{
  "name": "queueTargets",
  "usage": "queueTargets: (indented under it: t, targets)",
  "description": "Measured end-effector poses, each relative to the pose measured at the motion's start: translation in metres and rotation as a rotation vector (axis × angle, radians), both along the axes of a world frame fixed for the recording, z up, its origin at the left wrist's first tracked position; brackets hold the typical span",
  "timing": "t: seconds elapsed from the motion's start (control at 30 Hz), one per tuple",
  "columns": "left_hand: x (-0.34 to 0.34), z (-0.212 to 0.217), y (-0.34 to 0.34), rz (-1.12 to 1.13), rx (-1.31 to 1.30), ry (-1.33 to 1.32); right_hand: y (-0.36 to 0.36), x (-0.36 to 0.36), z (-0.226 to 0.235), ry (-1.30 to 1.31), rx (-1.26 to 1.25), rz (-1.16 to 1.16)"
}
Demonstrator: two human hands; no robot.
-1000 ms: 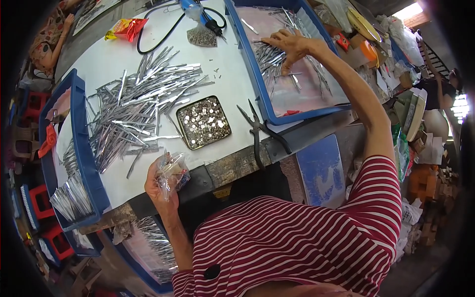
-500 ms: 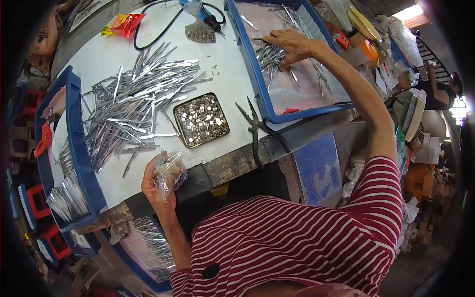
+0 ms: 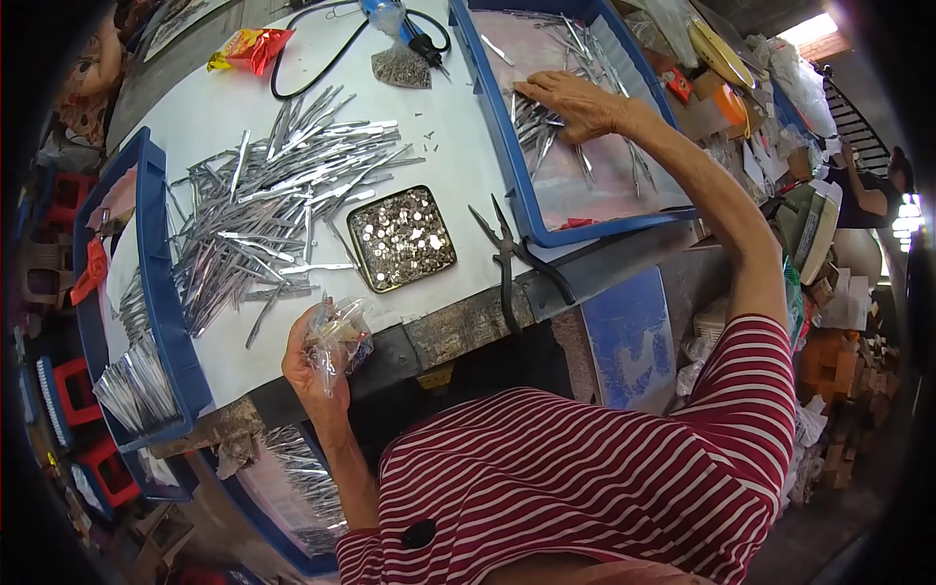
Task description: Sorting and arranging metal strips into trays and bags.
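My left hand is closed around a crumpled clear plastic bag at the table's front edge; what the bag contains is hard to make out. Over in the right blue tray, my right hand rests on thin silvery metal strips, its fingers stretched out and its thumb partly hidden. Between my hands stand a square tin of small shiny metal pieces and pliers with dark handles, their jaws apart. A large heap of metal strips covers the left of the table.
Another blue tray with bundled strips stands at the left edge, and one more sits below. A corded blue tool, a bag of small metal bits and a red-yellow packet lie at the back. Boxes and clutter crowd the right.
My right hand has shifted slightly right and nearer within the tray, its fingers less spread. The left hand keeps hold of the plastic bag. The whole view has moved slightly.
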State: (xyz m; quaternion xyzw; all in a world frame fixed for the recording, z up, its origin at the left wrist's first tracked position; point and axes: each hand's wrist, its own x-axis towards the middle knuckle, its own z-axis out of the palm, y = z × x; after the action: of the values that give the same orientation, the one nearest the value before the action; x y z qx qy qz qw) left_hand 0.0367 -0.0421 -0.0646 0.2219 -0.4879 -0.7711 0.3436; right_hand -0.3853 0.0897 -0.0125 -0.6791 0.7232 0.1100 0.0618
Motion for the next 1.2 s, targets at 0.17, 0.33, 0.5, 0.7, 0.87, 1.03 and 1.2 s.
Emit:
queueTargets:
  t: [0.17, 0.33, 0.5, 0.7, 0.87, 1.03, 1.2]
  targets:
    - [0.003, -0.009, -0.003, 0.007, -0.111, -0.043, 0.011, 0.001, -0.005, 0.062, -0.101, 0.085]
    - [0.003, -0.007, -0.002, 0.009, -0.100, -0.051, 0.009, 0.006, -0.009, 0.106, -0.088, 0.130]
    - [0.001, -0.004, -0.001, 0.007, -0.086, -0.046, 0.011, 0.011, -0.008, 0.151, -0.040, 0.122]
    - [0.002, -0.004, -0.003, -0.018, -0.116, -0.046, 0.015, 0.016, -0.008, 0.163, -0.096, 0.125]
    - [-0.004, 0.007, 0.002, 0.008, -0.029, 0.019, 0.020, 0.011, -0.018, 0.069, -0.109, 0.069]
    - [0.000, 0.002, 0.000, -0.021, -0.012, 0.026, 0.014, 0.012, -0.017, 0.054, -0.119, 0.093]
    - [0.000, 0.002, -0.001, -0.029, -0.020, 0.021, 0.007, 0.009, -0.017, 0.099, -0.123, 0.085]
